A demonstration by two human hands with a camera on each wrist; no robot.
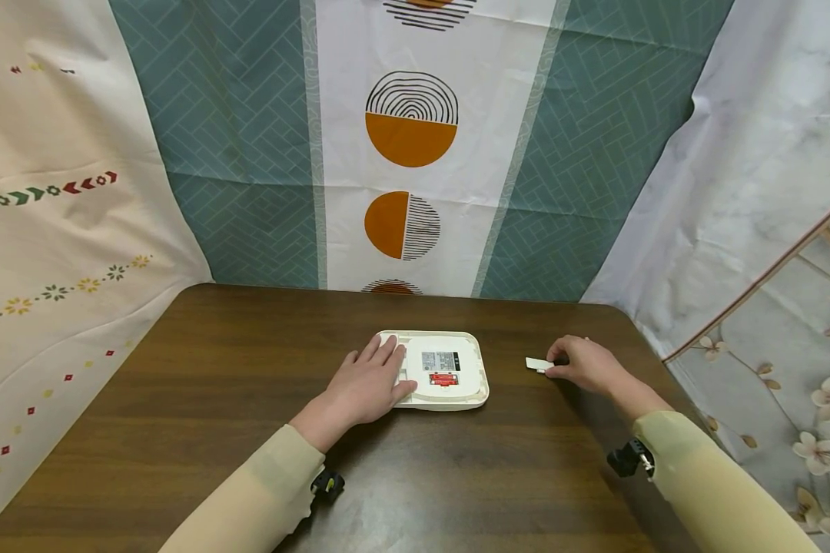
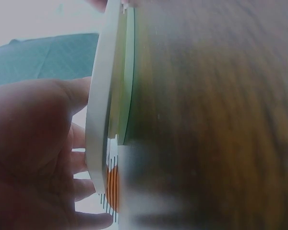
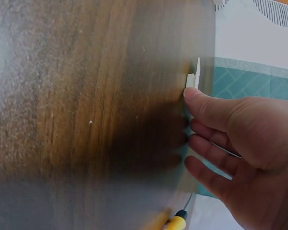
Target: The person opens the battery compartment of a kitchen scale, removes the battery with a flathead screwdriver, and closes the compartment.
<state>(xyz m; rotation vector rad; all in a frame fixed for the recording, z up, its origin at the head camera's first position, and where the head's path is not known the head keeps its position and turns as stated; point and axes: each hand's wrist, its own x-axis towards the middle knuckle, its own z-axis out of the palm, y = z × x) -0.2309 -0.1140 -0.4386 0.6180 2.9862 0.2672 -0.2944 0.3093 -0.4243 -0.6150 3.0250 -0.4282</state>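
Nothing can be read — the grey label (image 1: 440, 360) on the white device (image 1: 471, 367) is too small.

There are one left hand (image 1: 363, 385), one right hand (image 1: 584, 365), one white device (image 1: 472, 369), one small white piece (image 1: 539, 364), one yellow-and-black object (image 3: 176, 223), two black wrist cameras (image 1: 329, 485), one brown table (image 1: 498, 476), and some red batteries (image 1: 444, 379), which are too small to be counted surely.

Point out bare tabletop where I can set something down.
Bare table: the stretch left of the left hand, the gap between the white device and the small white piece, and the front area between the sleeves. Crowded: under the left hand and around the right hand, with a yellow-and-black object nearby.
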